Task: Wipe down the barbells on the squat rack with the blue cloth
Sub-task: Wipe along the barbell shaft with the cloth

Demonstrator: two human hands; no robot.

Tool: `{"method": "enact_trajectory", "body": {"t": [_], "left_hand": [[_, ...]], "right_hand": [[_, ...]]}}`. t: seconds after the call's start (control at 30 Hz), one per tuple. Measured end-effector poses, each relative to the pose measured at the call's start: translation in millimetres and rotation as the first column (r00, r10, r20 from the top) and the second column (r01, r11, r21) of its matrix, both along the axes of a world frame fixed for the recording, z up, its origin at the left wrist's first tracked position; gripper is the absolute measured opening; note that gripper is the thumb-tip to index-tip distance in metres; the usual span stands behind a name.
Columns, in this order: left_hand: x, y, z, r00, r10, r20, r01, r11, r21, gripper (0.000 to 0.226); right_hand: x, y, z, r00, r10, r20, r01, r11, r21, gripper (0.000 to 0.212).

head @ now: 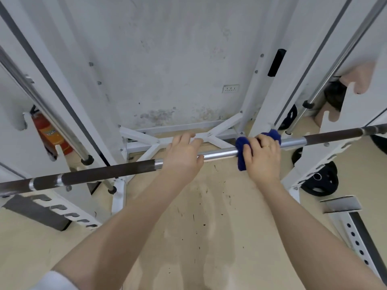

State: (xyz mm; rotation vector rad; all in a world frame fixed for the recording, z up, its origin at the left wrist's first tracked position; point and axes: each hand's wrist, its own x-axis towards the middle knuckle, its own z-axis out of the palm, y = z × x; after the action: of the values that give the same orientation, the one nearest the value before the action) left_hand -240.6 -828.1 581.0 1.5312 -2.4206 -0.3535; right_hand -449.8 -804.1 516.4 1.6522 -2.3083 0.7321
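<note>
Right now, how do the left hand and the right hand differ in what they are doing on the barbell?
The right hand has the blue cloth wrapped under its grip on the barbell; the left hand grips the bar bare. The right hand wears a ring; none shows on the left hand. The right hand sits further along the bar towards the right upright. Both curl over the shiny middle section.

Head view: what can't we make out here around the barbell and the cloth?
- Barbell ends: cut off by the left and right frame edges, so sleeves and any loaded plates are unseen.
- Bar surface under the blue cloth: hidden by the cloth and the right hand.
- Left hand fingertips: curled behind the bar, out of sight.
- Red canister label: partly behind the rack upright, too small to read.
</note>
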Motion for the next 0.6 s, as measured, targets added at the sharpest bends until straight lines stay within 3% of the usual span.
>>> {"method": "enact_trajectory", "body": {"t": [0.1,0.23,0.33,0.5,0.6], "left_hand": [[-27.1,0.0,-9.1,0.998,-0.048,0.044,0.049,0.999,-0.022,0.043],[-53.9,1.7,-20.5,0.995,-0.035,0.09,0.039,0.999,-0.038,0.045],[-65.0,0.0,-23.7,0.991,-0.006,0.135,0.015,0.998,-0.068,0.037],[-68.2,-4.2,-21.1,0.989,0.037,0.145,-0.03,0.998,-0.053,0.029],[-69.6,-1.1,-24.9,0.992,0.061,0.11,-0.054,0.996,-0.064,0.029]], "right_hand": [[5.5,-4.6,3.8,0.996,-0.062,0.06,0.059,0.997,0.05,0.05],[10.5,1.1,-10.0,0.968,0.206,-0.145,-0.201,0.979,0.046,0.041],[-37.3,-3.3,-4.5,0.942,0.304,-0.145,-0.299,0.953,0.058,0.042],[-107.2,4.2,2.3,1.0,-0.03,0.0,0.03,0.995,0.093,0.049],[-97.1,-2.9,5.2,0.994,-0.1,0.033,0.097,0.991,0.094,0.049]]}}
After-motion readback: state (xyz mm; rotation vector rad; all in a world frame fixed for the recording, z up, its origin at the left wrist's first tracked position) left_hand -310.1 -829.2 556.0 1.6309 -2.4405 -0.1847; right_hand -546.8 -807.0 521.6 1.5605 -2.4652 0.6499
